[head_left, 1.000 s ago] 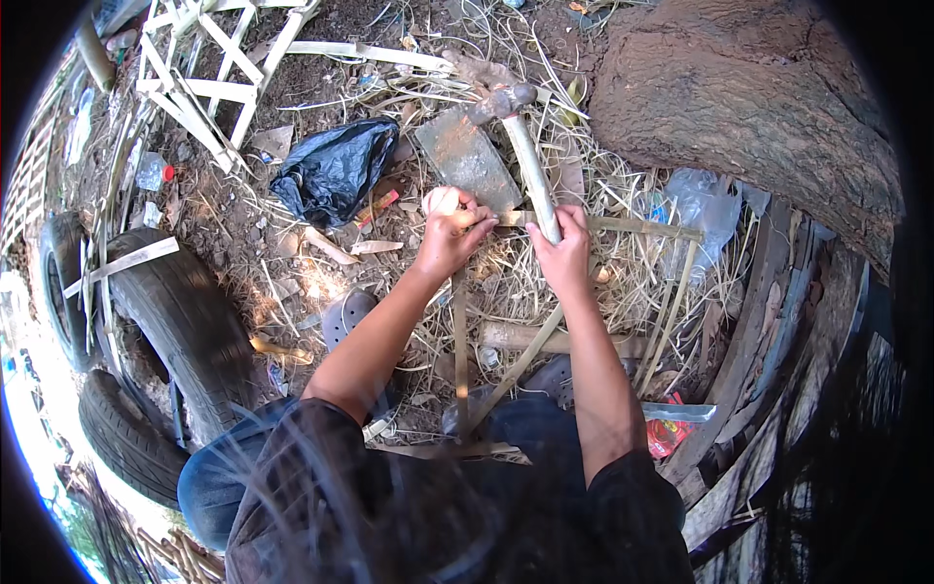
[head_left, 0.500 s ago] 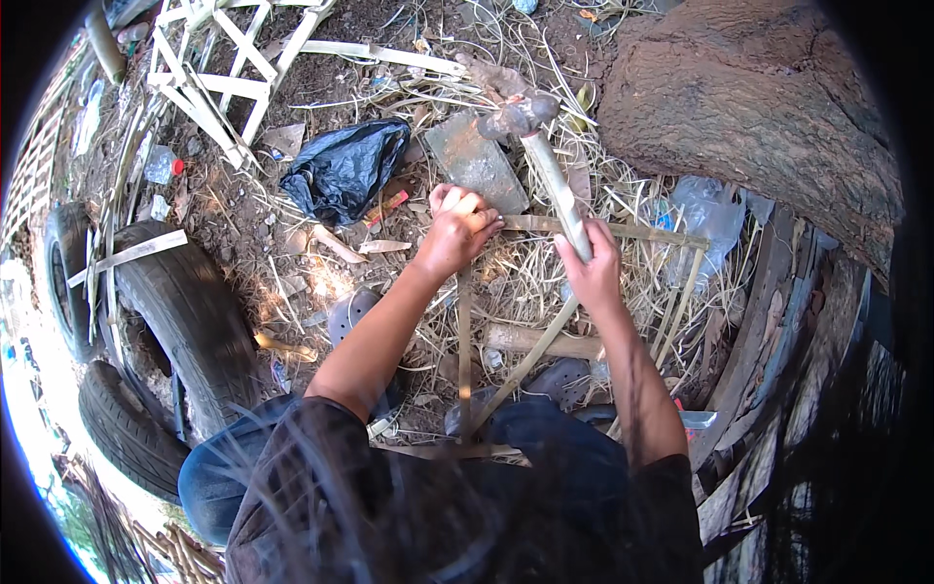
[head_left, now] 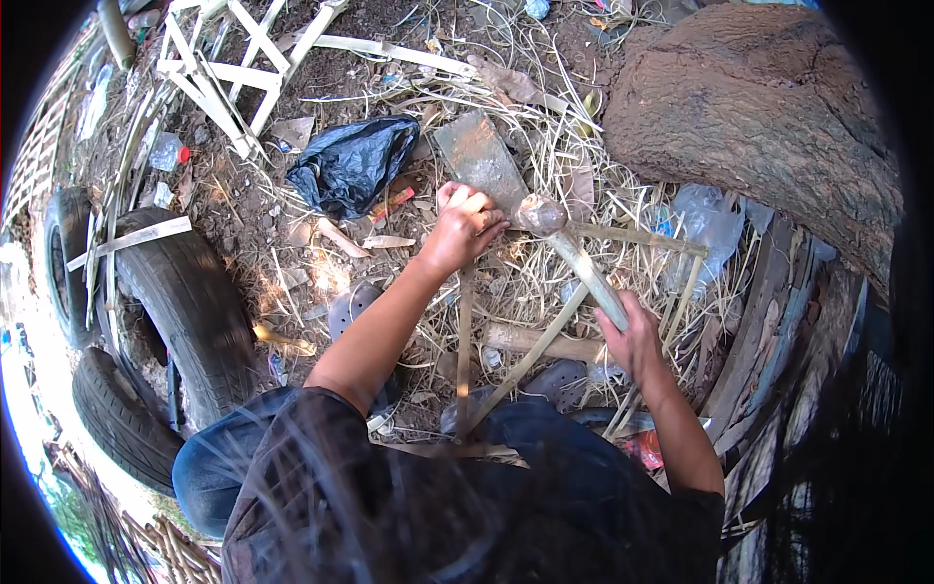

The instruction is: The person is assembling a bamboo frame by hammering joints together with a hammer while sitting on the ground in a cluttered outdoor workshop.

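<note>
Tyres: the worn tyres (head_left: 197,307) lie at the left, a pale wooden slat (head_left: 131,242) across them.
Black bag: a crumpled black bag (head_left: 350,170) sits on the littered soil, beyond the left forearm.
Left hand: the left hand (head_left: 465,232) has its fingers drawn together at the frame's upper left corner, seemingly clamped on it; any small item pinched there is hidden.
Slab: a flat grey slab (head_left: 475,151) reaches out just past those fingers; on such loose litter it could rock under a blow.
Bamboo frame: the bamboo frame (head_left: 647,237) stretches from the left fingers to the right and back toward the knees; its thin strips could split if struck too hard.
Hammer: the hammer (head_left: 584,265) slants in front of the frame, its head just right of the left fingertips; a stray swing could bruise them.
Right hand: the right hand (head_left: 634,341) has its fingers wrapped around the handle's near end; a loose grip could let the head twist.
Far right: a clear bag (head_left: 705,229) lies below a thick trunk (head_left: 749,107).
</note>
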Demonstrator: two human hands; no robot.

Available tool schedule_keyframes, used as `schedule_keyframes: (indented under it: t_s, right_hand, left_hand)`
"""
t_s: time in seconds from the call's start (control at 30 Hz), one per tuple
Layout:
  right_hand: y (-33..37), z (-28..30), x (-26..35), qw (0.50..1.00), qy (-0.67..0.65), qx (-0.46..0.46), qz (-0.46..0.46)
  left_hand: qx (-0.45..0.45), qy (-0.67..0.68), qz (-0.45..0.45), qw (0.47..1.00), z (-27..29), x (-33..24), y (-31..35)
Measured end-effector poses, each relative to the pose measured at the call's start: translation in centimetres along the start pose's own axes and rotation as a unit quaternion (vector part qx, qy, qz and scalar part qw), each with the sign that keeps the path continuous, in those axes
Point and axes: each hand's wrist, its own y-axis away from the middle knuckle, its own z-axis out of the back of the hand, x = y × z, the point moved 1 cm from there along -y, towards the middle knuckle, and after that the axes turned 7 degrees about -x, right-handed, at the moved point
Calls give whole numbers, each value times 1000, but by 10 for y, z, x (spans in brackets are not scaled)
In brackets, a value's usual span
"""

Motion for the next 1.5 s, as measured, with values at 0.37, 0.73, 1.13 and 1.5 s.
schedule_keyframes:
  t_s: [0.37,0.73,1.13,1.5]
  right_hand:
    - [1,1,-4,999,-23,13,-41]
    - [-1,-10,-4,1000,-25,8,-5]
    - [-6,-1,11,994,10,76,-79]
    - [0,-8,7,998,20,51,-40]
  left_hand:
    - [6,-20,1,1000,-2,1,4]
    - [21,-3,-5,1000,-1,4,3]
    - [20,-6,-11,1000,-1,5,4]
    - [15,-28,-11,999,-1,4,6]
